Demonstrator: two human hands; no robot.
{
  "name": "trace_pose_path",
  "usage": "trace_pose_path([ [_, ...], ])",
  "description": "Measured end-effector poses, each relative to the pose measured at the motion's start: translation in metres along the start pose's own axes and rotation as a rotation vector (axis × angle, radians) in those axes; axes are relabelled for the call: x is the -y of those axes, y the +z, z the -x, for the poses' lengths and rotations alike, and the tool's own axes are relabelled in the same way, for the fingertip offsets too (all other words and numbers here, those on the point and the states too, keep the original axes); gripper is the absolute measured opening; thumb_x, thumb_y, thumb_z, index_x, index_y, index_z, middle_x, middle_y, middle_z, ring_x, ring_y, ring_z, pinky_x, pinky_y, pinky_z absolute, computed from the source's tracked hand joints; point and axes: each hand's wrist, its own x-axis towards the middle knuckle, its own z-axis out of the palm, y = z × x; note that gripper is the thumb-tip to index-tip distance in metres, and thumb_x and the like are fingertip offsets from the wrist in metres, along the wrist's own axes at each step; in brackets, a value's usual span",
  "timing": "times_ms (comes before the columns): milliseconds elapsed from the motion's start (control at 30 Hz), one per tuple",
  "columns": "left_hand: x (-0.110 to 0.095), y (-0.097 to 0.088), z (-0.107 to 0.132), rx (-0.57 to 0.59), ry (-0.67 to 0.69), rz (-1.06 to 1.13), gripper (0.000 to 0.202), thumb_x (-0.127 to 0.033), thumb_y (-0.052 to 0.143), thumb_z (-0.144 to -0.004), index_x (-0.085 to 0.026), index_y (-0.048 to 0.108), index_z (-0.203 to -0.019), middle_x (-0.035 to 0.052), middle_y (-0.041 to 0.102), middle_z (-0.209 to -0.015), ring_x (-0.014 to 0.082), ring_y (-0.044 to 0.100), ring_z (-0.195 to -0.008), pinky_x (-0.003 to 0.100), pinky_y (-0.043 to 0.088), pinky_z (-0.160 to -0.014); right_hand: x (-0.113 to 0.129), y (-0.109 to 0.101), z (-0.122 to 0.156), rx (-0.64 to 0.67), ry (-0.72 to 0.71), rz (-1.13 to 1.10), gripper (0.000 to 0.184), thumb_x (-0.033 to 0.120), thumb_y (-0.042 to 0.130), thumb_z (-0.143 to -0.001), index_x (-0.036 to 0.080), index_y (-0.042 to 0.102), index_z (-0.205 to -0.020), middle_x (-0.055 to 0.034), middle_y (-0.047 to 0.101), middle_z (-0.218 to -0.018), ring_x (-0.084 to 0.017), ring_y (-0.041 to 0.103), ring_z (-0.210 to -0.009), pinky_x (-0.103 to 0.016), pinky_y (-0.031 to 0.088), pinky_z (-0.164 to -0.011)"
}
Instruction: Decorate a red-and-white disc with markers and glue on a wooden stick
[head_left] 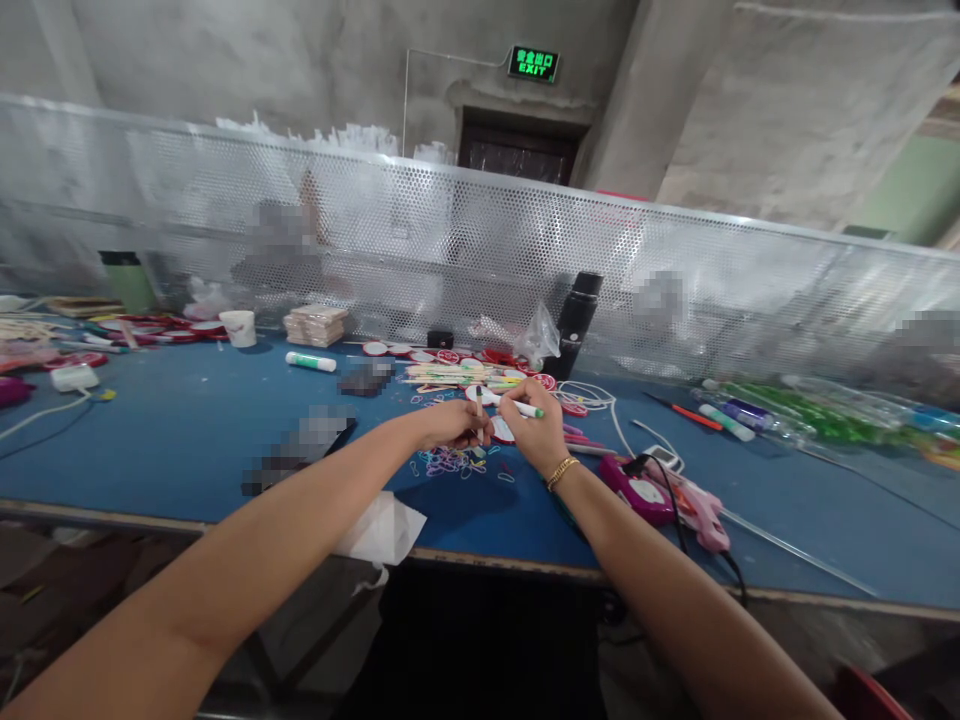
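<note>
My left hand (454,424) is closed in a pinch on a thin wooden stick (479,405) held upright above the blue table (187,430). My right hand (534,432), with a gold bracelet on its wrist, grips a white glue pen with a green tip (519,406) that points right. The two hands nearly touch. Between and just under them shows a red-and-white round piece (501,431). Below the hands lies a scatter of small coloured loops (450,463).
More red-and-white discs (450,356) and coloured sticks (450,376) lie behind the hands. A pink glue gun (679,497) with a black cord sits to the right, a black bottle (576,320) behind, a white glue stick (310,361) and stacked wooden pieces (315,325) to the left. A perforated metal screen (450,260) backs the table.
</note>
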Motion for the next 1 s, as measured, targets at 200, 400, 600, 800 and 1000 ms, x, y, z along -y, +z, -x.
trace_pose_path([
  [200, 0.0016, -0.0004, -0.0014, 0.000, 0.005, -0.009, 0.014, -0.028, 0.062, -0.074, -0.013, 0.061, -0.073, 0.0032, 0.064, -0.071, 0.0082, 0.049, -0.056, 0.021, 0.033, -0.051, 0.0013, 0.0001, 0.0004, 0.005, -0.018, -0.018, 0.010, 0.020, 0.056, -0.080, 0.022, 0.056, -0.070, 0.0006, 0.061, -0.071, -0.016, 0.057, -0.068, -0.030, 0.043, -0.065],
  [400, 0.0012, -0.0001, -0.0006, 0.001, 0.007, 0.009, 0.015, -0.028, 0.065, -0.073, -0.013, 0.062, -0.073, 0.0034, 0.064, -0.072, 0.0080, 0.049, -0.056, 0.021, 0.034, -0.052, 0.0003, -0.0001, 0.0002, -0.019, -0.002, -0.007, 0.012, 0.020, 0.056, -0.080, 0.022, 0.055, -0.068, 0.0018, 0.057, -0.067, -0.016, 0.054, -0.064, -0.030, 0.042, -0.063],
  [600, 0.0018, 0.0002, -0.0028, -0.008, -0.004, -0.007, 0.016, -0.028, 0.064, -0.075, -0.013, 0.061, -0.072, 0.0025, 0.062, -0.068, 0.0078, 0.048, -0.054, 0.021, 0.033, -0.051, -0.0011, 0.0009, 0.0001, 0.003, -0.004, -0.007, 0.010, 0.020, 0.057, -0.080, 0.021, 0.056, -0.071, 0.0015, 0.059, -0.068, -0.015, 0.053, -0.063, -0.030, 0.041, -0.062],
  [800, 0.0029, -0.0016, -0.0031, 0.007, 0.006, -0.015, 0.019, -0.032, 0.066, -0.074, -0.013, 0.061, -0.072, 0.0027, 0.064, -0.070, 0.0081, 0.048, -0.054, 0.022, 0.032, -0.049, -0.0010, -0.0001, -0.0011, -0.028, -0.021, 0.011, 0.012, 0.021, 0.058, -0.080, 0.021, 0.054, -0.069, 0.0017, 0.058, -0.067, -0.015, 0.054, -0.064, -0.029, 0.042, -0.063],
  [1000, 0.0024, -0.0027, -0.0060, -0.029, 0.015, -0.017, 0.029, -0.042, 0.070, -0.072, -0.014, 0.063, -0.078, 0.0046, 0.066, -0.076, 0.0100, 0.052, -0.059, 0.021, 0.030, -0.049, -0.0082, 0.0009, -0.0053, 0.031, 0.088, -0.100, 0.021, 0.036, 0.045, -0.095, 0.023, 0.060, -0.102, -0.0020, 0.069, -0.083, -0.016, 0.063, -0.064, -0.032, 0.049, -0.070],
])
